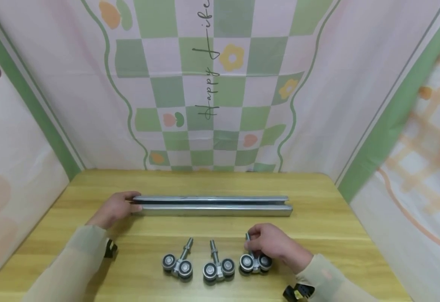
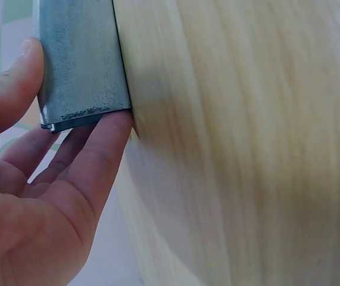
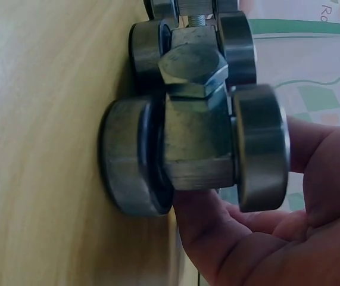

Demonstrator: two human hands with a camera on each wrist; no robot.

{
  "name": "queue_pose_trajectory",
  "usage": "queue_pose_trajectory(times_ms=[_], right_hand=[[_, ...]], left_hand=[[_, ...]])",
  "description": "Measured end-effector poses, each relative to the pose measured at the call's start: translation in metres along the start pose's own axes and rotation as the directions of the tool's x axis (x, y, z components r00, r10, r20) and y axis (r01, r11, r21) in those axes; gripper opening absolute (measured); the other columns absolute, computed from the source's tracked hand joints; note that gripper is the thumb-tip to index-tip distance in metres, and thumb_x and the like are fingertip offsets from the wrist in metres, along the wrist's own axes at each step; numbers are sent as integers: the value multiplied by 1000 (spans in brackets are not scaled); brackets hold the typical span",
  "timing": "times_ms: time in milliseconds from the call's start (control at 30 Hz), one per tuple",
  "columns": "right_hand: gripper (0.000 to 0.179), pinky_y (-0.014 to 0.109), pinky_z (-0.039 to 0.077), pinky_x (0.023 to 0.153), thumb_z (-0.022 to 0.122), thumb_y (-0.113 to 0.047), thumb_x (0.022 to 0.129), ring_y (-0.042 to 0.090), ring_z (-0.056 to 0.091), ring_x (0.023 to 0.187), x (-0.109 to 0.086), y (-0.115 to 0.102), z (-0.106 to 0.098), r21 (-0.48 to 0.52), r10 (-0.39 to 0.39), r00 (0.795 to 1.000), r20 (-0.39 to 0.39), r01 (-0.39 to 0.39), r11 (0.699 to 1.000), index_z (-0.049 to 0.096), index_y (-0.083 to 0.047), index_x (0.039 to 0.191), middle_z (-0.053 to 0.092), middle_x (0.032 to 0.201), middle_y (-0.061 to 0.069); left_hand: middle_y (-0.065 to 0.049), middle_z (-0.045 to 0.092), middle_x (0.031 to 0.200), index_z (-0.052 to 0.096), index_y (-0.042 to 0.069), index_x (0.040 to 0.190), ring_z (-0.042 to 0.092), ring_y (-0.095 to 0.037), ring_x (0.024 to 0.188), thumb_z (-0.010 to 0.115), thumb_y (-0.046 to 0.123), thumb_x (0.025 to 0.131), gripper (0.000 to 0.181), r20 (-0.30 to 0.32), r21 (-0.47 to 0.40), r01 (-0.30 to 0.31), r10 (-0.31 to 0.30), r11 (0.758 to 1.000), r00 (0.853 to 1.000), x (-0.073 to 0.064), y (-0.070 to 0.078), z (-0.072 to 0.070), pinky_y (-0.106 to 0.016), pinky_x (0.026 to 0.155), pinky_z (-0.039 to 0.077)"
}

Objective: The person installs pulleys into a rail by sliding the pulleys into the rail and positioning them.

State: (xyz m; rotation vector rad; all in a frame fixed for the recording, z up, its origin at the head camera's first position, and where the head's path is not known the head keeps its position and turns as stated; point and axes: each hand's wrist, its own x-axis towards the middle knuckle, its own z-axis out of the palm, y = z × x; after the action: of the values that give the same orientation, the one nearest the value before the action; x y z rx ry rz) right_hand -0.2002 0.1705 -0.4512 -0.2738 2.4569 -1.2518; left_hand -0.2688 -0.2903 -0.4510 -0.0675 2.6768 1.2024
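Roller trolley [image 1: 255, 262], the rightmost of three on the near part of the desk [image 1: 318, 226], sat under my right hand [image 1: 276, 245] in the head view, with the fingers curled over its upright bolt. The middle trolley [image 1: 218, 267] stood just to its left, and I judged that a careless lift or drag could knock it and set it rolling. Farther back, my left hand [image 1: 112, 209] gripped the left end of the steel track [image 1: 214, 205], which lay across the desk from left to right.

From the left wrist, the track [image 2: 80, 59] end sat between thumb and fingers [image 2: 101, 155], loosely clasped rather than clenched. I reckoned that such a light hold could let the rail slide or twist if anything was pushed against its far end.

From the right wrist, the trolley [image 3: 196, 119] rested with one wheel on the desk [image 3: 39, 149], and the fingers [image 3: 229, 220] wrapped its body from beyond. Smooth wheels might turn in that grasp, I thought, and the piece could slip.
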Motion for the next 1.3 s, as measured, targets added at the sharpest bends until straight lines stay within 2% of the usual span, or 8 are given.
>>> queue_pose_trajectory(times_ms=[267,367,567,833,1133,1300], right_hand=[[42,38,53,77,83,-8,75,19,63,83,5,4,3,-70,-3,999,-43,0,998,66,6,111,67,90,3],[41,38,53,77,83,-7,75,19,63,83,6,3,2,-80,9,998,-57,-13,997,67,5,110,67,89,3],[35,38,53,76,83,-8,75,18,61,81,8,1,-1,-108,32,997,-68,-39,993,69,0,105,65,86,1],[31,35,55,68,79,-4,78,20,63,75,5,3,-2,-6,39,999,-24,-39,999,66,4,105,65,86,5],[45,37,56,67,77,2,79,23,64,78,3,2,0,93,32,999,-9,-31,995,59,9,119,68,96,9],[43,39,57,65,75,4,78,23,64,77,3,2,0,128,29,1000,-11,-27,991,60,8,119,68,96,11]], left_hand=[[-31,45,143,48,-2,144,42,-49,127,75,26,89,67,7,-3,-12,12,1000,1000,1,-3,0,-62,103,34],[-31,44,144,47,0,145,41,-49,128,75,27,89,68,15,-3,0,0,1000,1000,1,-1,-1,-63,103,33],[-30,44,144,47,0,146,46,-45,124,74,26,90,67,18,-11,3,-3,1000,1000,4,0,-2,-60,100,38],[-29,45,144,48,1,145,42,-46,127,75,27,90,67,17,7,13,-13,1000,1000,3,-1,-1,-62,103,34],[-30,46,143,49,0,144,42,-46,127,74,27,90,65,15,17,-2,2,1000,1000,2,-2,-1,-63,105,31],[-30,45,144,48,-1,145,42,-46,127,74,28,90,66,19,1,-3,3,1000,1000,1,-1,-2,-62,104,32]])
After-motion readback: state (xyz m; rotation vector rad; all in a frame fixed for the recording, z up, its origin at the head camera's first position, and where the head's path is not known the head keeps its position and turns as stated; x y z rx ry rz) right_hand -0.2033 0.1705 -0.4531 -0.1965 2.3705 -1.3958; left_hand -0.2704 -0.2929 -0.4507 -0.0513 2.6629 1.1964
